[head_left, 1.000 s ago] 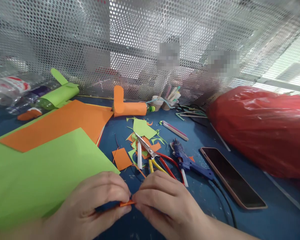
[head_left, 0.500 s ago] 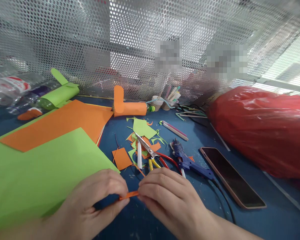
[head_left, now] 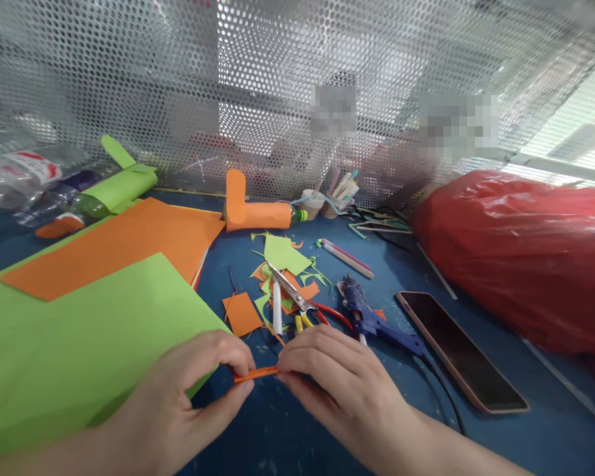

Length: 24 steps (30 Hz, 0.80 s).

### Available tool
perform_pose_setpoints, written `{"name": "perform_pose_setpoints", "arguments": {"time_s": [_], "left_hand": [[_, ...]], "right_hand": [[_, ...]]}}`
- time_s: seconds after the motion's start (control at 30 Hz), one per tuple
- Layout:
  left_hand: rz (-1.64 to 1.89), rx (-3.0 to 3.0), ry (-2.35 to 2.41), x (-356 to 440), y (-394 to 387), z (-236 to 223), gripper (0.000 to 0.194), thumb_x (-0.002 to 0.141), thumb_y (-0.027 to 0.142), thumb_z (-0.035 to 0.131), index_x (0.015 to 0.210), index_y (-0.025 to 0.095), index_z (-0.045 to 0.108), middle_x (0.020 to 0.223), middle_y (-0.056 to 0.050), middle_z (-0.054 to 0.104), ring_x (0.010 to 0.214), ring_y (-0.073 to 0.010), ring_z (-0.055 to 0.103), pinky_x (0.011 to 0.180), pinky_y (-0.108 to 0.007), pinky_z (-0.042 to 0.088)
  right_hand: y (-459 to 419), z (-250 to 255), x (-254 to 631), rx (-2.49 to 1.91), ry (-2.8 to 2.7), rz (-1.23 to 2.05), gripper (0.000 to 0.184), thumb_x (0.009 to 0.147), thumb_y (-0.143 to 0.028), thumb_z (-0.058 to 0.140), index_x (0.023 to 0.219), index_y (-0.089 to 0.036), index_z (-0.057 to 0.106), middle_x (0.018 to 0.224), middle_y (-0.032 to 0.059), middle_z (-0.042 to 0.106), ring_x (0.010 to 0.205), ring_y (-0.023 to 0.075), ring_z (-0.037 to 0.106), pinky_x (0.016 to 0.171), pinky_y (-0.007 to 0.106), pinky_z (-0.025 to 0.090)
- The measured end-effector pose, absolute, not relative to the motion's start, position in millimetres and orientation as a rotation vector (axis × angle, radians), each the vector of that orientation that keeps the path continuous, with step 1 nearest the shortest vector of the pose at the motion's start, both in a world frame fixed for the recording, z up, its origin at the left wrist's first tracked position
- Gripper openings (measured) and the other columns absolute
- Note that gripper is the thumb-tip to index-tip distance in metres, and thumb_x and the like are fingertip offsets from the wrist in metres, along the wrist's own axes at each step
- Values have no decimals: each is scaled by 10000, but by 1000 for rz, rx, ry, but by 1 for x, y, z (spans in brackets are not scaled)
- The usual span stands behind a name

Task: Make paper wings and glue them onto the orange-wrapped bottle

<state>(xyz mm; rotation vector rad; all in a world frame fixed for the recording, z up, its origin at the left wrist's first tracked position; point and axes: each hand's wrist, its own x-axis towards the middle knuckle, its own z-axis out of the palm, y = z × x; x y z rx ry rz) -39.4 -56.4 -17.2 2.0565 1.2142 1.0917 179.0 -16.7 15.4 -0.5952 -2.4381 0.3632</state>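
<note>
A narrow folded strip of orange paper (head_left: 264, 373) stretches between my two hands, just above the blue table. My left hand (head_left: 193, 390) pinches its left end between thumb and fingers. The strip's right end is hidden in the closed fingers of my right hand (head_left: 340, 383). Beyond the hands lie scissors with red handles (head_left: 293, 289), a yellow-handled tool (head_left: 302, 322) partly covered by my right hand, and an orange paper square (head_left: 242, 315). A large green paper sheet (head_left: 94, 344) runs under my left hand and forearm.
A blue glue gun (head_left: 377, 322) and a phone (head_left: 459, 350) lie to the right, before a big red plastic bag (head_left: 520, 258). Paper scraps (head_left: 285, 254) surround the scissors. An orange-wrapped bottle (head_left: 265, 215) and a green-wrapped bottle (head_left: 121, 188) rest near the perforated metal panel (head_left: 277, 79).
Both hands have shifted slightly up with the orange strip. The gap between the fingers is a little wider, so more of the strip shows.
</note>
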Motion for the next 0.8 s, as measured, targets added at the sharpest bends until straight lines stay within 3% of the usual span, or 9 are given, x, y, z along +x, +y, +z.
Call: {"name": "perform_pose_setpoints", "arguments": {"time_s": [0.17, 0.4, 0.8], "left_hand": [[1066, 2146, 1124, -38, -56, -17, 155, 833, 81, 581, 849, 234, 564, 784, 39, 655, 720, -121, 646, 680, -203, 525], [1185, 2226, 927, -40, -55, -19, 164, 885, 48, 561, 917, 208, 574, 858, 1, 652, 813, -130, 638, 771, -223, 521], [1146, 2257, 922, -40, -59, -22, 179, 885, 26, 567, 904, 202, 545, 862, 7, 614, 806, -112, 605, 767, -203, 494]], "right_hand": [[-20, 16, 177, -518, -2477, 335, 75, 933, -85, 555, 971, -120, 609, 889, 56, 688, 848, 149, 608, 812, 281, 529], [-24, 20, 177, -490, -2544, 384, 180, 945, -102, 529, 1096, -134, 621, 950, 73, 687, 852, 158, 617, 780, 276, 541], [-25, 22, 181, -436, -2594, 423, 182, 950, -57, 492, 1076, -94, 617, 1020, 102, 671, 907, 166, 599, 846, 273, 538]]}}
